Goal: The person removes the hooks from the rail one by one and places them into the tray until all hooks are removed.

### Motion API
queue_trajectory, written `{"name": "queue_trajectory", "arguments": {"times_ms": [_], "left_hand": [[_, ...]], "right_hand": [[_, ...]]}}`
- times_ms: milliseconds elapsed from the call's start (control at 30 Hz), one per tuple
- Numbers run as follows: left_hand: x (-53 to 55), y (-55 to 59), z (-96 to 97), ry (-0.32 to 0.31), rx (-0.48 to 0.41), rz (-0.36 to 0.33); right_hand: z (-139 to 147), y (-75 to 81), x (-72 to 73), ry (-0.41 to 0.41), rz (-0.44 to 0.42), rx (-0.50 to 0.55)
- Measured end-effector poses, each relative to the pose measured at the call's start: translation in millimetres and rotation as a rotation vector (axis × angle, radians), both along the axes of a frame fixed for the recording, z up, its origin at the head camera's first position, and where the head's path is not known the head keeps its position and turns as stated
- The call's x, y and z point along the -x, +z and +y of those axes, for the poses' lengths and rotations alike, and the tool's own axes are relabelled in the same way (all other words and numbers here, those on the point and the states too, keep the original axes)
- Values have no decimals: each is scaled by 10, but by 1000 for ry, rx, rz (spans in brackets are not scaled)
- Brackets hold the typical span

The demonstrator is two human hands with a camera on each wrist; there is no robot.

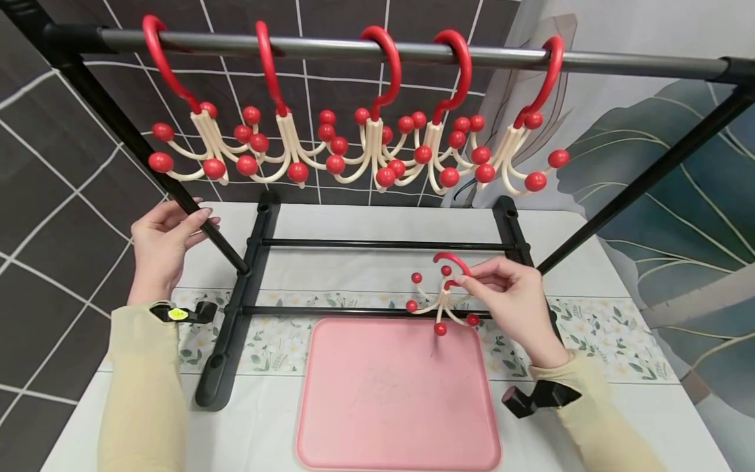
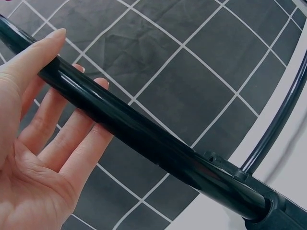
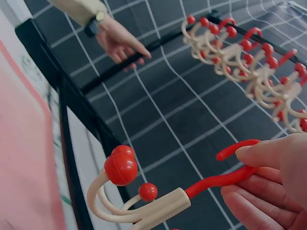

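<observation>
My left hand [image 1: 162, 246] grips the slanted black post [image 2: 139, 136] of a rack on its left side, thumb across the front and fingers behind. The right hand [image 1: 513, 295] pinches the red hook of a small octopus-style hanger [image 1: 445, 300], which has cream arms tipped with red balls. This hanger is above the back right part of a pink tray [image 1: 401, 400], overlapping the rack's lower front bar. In the right wrist view, its hook [image 3: 211, 183] lies between thumb and fingers. Several matching hangers [image 1: 373, 141] hang by red hooks along the top rail [image 1: 330, 49].
Black feet [image 1: 227, 360] of the rack stand on a white table [image 1: 253, 426] with a floral strip. Low crossbars [image 1: 383, 244] join the two sides. A dark tiled wall [image 1: 47, 262] is behind and left; a patterned curtain [image 1: 678, 196] hangs at the right.
</observation>
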State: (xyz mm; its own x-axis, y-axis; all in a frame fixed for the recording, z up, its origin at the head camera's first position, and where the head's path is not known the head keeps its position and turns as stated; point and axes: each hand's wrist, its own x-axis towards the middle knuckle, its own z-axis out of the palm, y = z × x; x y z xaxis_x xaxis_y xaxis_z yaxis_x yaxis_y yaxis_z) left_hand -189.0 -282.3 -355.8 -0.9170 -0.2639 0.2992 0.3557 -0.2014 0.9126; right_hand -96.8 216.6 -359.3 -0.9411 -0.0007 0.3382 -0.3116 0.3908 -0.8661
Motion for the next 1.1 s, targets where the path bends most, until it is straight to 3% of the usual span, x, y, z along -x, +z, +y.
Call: {"name": "queue_trajectory", "arguments": {"times_ms": [367, 833, 1100], "left_hand": [[-9, 0, -2, 3, -3, -8], [7, 21, 16, -6, 6, 0], [-33, 0, 2, -2, 14, -17]], "right_hand": [[-455, -181, -83, 221, -134, 159], [-1016, -387, -239, 483, -128, 259], [-1171, -498, -277, 549, -143, 234]]}}
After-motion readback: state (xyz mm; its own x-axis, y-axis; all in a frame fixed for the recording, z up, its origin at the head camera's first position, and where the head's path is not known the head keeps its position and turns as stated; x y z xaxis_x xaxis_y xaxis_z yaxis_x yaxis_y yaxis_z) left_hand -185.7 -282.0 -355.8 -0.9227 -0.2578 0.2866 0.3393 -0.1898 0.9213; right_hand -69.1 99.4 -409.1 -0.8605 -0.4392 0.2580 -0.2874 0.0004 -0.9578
